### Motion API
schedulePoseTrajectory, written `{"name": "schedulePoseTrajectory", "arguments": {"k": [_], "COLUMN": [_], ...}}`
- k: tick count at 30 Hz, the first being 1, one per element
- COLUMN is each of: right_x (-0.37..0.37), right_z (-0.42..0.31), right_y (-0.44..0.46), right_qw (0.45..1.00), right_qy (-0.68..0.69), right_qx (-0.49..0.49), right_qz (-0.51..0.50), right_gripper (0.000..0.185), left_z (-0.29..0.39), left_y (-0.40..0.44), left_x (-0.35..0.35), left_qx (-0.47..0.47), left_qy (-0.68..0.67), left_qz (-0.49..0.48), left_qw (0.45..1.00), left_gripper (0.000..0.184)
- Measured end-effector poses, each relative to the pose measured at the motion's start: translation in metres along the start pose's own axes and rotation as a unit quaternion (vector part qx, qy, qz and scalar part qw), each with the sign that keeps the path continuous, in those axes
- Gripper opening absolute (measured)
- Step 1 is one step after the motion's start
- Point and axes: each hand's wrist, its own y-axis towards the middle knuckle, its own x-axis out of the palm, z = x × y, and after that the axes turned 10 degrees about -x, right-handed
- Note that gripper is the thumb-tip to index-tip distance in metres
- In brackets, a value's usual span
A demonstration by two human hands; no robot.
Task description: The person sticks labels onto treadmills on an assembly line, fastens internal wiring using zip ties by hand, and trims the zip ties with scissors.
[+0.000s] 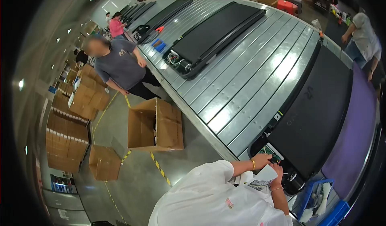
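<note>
My left hand (263, 161), a gold bracelet at its wrist, reaches to the green circuit board (265, 150) in the open end of a black walking pad (311, 117). Its fingers are bent together at the board's edge; what they pinch is too small to tell. Close beside it, my right hand (277, 175) has curled fingers near the same board, with a thin white wire by it. A white printed item (261, 178), card or small box, lies against my right hand; whether I grip it is unclear. A black cylindrical motor (294, 182) sits just right of my hands.
A second walking pad (217, 37) lies farther along the metal slatted conveyor (229, 101). A blue crate (317, 200) with parts stands at lower right, near purple sheeting (341, 157). A co-worker (120, 63) stands left, by an open cardboard box (169, 125). Another person (364, 37) is opposite.
</note>
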Motion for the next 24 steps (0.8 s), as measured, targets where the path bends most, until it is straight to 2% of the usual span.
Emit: {"name": "schedulePoseTrajectory", "arguments": {"k": [3,5,7,9,11,13,15,17,19,21,23,24], "right_x": [-0.004,-0.006,-0.01,-0.011,-0.004,-0.013,-0.032,-0.063,-0.11,-0.139,-0.147,-0.136], "right_z": [0.003,-0.002,0.002,0.008,0.015,0.017,0.013,0.002,-0.001,0.0,0.0,0.003], "right_y": [0.001,0.004,0.007,0.006,-0.001,0.001,-0.009,-0.031,-0.05,-0.095,-0.146,-0.172], "right_qw": [1.0,1.0,0.999,0.997,0.998,0.997,0.996,0.994,0.949,0.945,0.93,0.933], "right_qy": [0.016,0.029,-0.014,-0.037,0.015,0.037,0.064,0.079,0.23,0.235,0.284,0.27], "right_qx": [0.008,0.004,-0.042,-0.064,-0.058,-0.06,-0.021,0.004,0.066,0.083,0.172,0.155], "right_qz": [0.003,0.002,-0.02,-0.028,-0.008,0.01,0.053,0.076,0.203,0.21,0.157,0.179], "right_gripper": [0.009,0.009,0.009,0.01,0.009,0.009,0.01,0.01,0.014,0.014,0.014,0.015], "left_z": [-0.004,0.0,0.004,0.005,0.006,-0.002,0.003,0.012,0.028,0.043,0.039,0.033], "left_y": [-0.004,-0.007,-0.004,-0.004,-0.012,-0.011,-0.01,-0.014,-0.023,-0.045,-0.072,-0.087], "left_x": [0.008,0.01,0.006,-0.002,0.002,0.009,0.016,0.01,0.006,0.009,0.02,0.025], "left_qx": [-0.047,-0.033,-0.024,0.011,0.025,0.041,0.055,-0.008,-0.031,-0.067,-0.109,-0.155], "left_qy": [-0.024,-0.018,-0.014,0.041,0.07,0.078,0.083,0.11,0.132,0.037,0.006,-0.011], "left_qz": [0.001,0.029,0.048,0.019,0.003,0.054,0.077,0.046,0.037,0.162,0.182,0.154], "left_qw": [0.999,0.999,0.998,0.999,0.997,0.995,0.992,0.993,0.99,0.984,0.977,0.976], "left_gripper": [0.014,0.012,0.011,0.011,0.011,0.012,0.013,0.008,0.007,0.019,0.036,0.038]}}
